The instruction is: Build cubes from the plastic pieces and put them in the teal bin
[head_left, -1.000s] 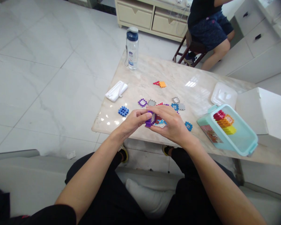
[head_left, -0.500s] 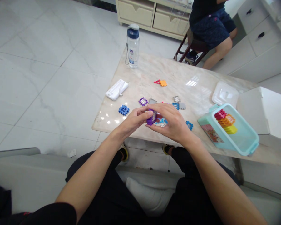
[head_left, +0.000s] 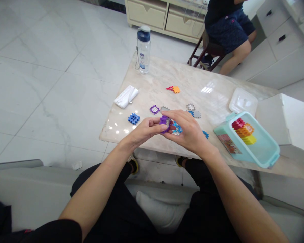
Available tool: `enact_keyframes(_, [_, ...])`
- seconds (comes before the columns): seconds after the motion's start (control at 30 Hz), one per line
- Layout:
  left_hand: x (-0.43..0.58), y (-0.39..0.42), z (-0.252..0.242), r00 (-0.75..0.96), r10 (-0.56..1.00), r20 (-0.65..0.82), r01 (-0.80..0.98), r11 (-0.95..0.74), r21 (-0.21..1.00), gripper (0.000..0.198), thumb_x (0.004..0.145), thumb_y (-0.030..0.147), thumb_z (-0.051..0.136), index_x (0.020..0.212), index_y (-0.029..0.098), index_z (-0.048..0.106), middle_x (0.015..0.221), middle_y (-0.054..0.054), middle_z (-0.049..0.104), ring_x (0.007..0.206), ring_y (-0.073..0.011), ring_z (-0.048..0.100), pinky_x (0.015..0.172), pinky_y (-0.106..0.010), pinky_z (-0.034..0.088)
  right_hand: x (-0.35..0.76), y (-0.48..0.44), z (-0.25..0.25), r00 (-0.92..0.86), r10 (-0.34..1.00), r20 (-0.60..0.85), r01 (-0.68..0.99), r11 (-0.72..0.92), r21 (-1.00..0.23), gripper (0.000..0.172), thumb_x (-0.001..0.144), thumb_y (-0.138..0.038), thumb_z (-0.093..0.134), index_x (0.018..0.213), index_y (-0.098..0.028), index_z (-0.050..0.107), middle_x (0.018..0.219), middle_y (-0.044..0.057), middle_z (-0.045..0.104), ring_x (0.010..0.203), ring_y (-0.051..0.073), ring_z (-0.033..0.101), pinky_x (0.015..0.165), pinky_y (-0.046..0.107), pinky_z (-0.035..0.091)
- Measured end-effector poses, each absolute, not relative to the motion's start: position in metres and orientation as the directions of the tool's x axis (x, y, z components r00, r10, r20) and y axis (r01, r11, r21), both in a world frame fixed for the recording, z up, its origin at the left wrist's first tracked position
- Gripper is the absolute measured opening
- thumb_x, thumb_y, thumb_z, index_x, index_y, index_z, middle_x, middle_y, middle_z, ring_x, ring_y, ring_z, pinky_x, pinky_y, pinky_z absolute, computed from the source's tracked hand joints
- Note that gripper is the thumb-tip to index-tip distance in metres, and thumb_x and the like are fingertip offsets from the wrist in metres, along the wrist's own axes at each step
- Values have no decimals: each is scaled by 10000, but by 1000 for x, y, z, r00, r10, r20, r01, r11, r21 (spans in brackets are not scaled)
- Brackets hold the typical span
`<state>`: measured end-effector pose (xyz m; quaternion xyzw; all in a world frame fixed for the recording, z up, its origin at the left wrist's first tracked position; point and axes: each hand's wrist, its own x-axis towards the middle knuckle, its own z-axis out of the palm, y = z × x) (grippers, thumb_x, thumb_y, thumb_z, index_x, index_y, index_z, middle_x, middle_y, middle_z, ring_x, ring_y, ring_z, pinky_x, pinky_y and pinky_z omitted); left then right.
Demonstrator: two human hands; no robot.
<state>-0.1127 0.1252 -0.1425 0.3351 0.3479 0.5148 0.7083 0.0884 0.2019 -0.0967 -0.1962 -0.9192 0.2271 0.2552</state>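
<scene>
Over the marble-patterned table (head_left: 152, 86), head view: one purple notched-tile block (head_left: 164, 122), pinched by the left hand (head_left: 146, 130) and clasped by the curved right hand (head_left: 187, 131), possibly liable, if pressed unevenly, to spring apart and scatter among the blue notched tiles (head_left: 177, 128) behind.

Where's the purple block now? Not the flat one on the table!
The purple block is near the middle of the head view, held between the left hand and the right hand, with light-blue pieces showing to its right.
</scene>
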Motion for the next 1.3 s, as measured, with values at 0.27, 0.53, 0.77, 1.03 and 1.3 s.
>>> enact_keyframes(0.27, [-114, 124, -141, 228, 959, -167, -529, 266, 806, 494, 803, 481, 975, 1119, 122, 852, 1152, -156, 843, 1093, -273, 791, 1063, -390, 578, 90, 203, -96, -778, 498, 383, 270, 815, -513, 517, 978, -265, 767, 1482, -283, 653, 1368, 104, 775, 1245, 329, 719, 1094, 527, 572])
enact_keyframes(0.53, [-114, 125, -144, 257, 955, -148, -527, 267, 807, 474, 829, 494, 953, 1109, 125, 855, 1183, -172, 843, 1193, -318, 785, 1139, -450, 570, 90, 205, -96, -780, 475, 407, 253, 835, -489, 484, 976, -275, 776, 1450, -267, 676, 1354, 115, 773, 1226, 334, 710, 1085, 536, 576])
enact_keyframes(0.77, [-115, 126, -145, 284, 949, -139, -519, 274, 809, 525, 810, 523, 961, 1143, 132, 850, 1178, -179, 844, 1174, -336, 797, 1158, -474, 562, 87, 205, -96, -767, 457, 450, 226, 849, -478, 466, 970, -300, 791, 1424, -262, 691, 1314, 116, 786, 1187, 325, 719, 1050, 530, 584])
enact_keyframes(1.03, [-118, 127, -147, 209, 963, -172, -518, 258, 816, 579, 861, 648, 884, 1166, 158, 832, 1210, -172, 825, 1177, -312, 779, 1019, -398, 607, 90, 210, -95, -781, 475, 407, 269, 842, -467, 437, 993, -315, 778, 1414, -233, 694, 1318, 129, 782, 1197, 326, 702, 1051, 515, 559])
enact_keyframes(1.3, [-172, 137, -135, -494, 789, -364, -669, -78, 739, 279, 940, 461, 724, 920, 187, 771, 910, -65, 785, 760, -142, 707, 662, -229, 530, 73, 209, -123, -849, 528, 9, 504, 815, -286, 386, 976, -342, 800, 1309, -165, 717, 1291, 157, 771, 1219, 352, 657, 1081, 479, 509])
